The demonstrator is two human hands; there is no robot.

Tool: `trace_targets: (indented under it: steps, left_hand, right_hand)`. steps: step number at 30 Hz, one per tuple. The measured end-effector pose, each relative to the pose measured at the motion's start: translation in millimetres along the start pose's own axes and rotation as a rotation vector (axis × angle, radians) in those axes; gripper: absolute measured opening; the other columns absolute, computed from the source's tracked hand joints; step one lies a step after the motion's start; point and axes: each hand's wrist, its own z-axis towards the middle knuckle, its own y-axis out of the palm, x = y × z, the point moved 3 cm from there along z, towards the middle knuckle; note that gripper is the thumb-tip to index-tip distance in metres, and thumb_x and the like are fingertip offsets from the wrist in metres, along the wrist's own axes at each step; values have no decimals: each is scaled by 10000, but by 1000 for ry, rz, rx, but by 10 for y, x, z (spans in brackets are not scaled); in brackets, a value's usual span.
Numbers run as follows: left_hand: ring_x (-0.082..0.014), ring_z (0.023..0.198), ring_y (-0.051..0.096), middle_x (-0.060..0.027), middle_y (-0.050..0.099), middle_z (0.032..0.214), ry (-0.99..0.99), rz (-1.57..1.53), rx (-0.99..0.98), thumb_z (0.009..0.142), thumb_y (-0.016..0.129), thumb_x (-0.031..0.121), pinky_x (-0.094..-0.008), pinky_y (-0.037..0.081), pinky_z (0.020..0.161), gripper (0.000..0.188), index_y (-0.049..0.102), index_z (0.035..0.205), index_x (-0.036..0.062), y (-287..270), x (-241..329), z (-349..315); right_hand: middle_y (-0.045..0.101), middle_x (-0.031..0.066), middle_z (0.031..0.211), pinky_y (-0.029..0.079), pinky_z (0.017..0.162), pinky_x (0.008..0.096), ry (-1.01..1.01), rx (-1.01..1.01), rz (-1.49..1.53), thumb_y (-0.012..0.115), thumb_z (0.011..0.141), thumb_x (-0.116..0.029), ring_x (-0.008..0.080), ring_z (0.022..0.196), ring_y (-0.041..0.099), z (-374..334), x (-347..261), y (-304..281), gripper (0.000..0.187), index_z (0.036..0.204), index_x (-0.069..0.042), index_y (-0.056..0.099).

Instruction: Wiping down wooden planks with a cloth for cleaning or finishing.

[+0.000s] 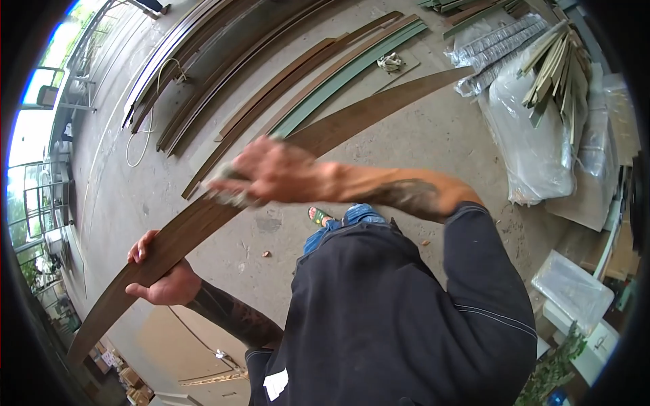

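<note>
A long, flat brown wooden plank (193, 233) runs across in front of me, from the lower left to the upper right. My left hand (169, 279) grips it near its lower-left part, with thumb and fingers around its edges. Farther along, my right hand (274, 172) presses a crumpled whitish rag (238, 197) onto the plank's face. This hand is a little blurred, and its fingers are closed over the cloth. The rag is partly hidden beneath the fingers.
Long brown boards (277, 84) and a green strip (359, 71) lie on the concrete floor ahead. A crumpled white cloth (391, 63) lies beside them. At right are plastic-wrapped packages (528, 145) topped with thin strips (556, 74). A white cord (150, 128) loops at left.
</note>
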Motion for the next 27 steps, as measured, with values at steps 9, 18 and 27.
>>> trace_targets:
  steps: [9, 18, 27]
  left_hand:
    - [-255, 821, 491, -97, 469, 870, 35, 98, 109, 910, 463, 488, -463, 421, 888, 476, 443, 964, 16, -322, 853, -156]
    - [-289, 845, 480, -135, 445, 878, -11, 160, 387, 977, 249, 492, -498, 404, 911, 512, 417, 956, 9, -1408, 3708, 68]
    - [-430, 1445, 213, -339, 203, 1527, 56, -74, -182, 911, 394, 628, -569, 102, 1201, 930, 225, 1471, -95, -1294, 1169, -90]
  right_hand:
    - [593, 63, 927, 486, 720, 342, -45, -108, 65, 549, 927, -143, 153, 814, 563, 58, -467, 228, 564, 1461, -52, 391]
    - [624, 37, 1030, 470, 812, 362, -10, -334, 80, 597, 861, -93, 186, 881, 609, -1532, 1005, -485, 519, 1376, -85, 536]
    - [603, 56, 982, 481, 807, 389, 92, -368, -27, 645, 836, -100, 224, 889, 601, -1010, 670, -619, 544, 1370, -88, 544]
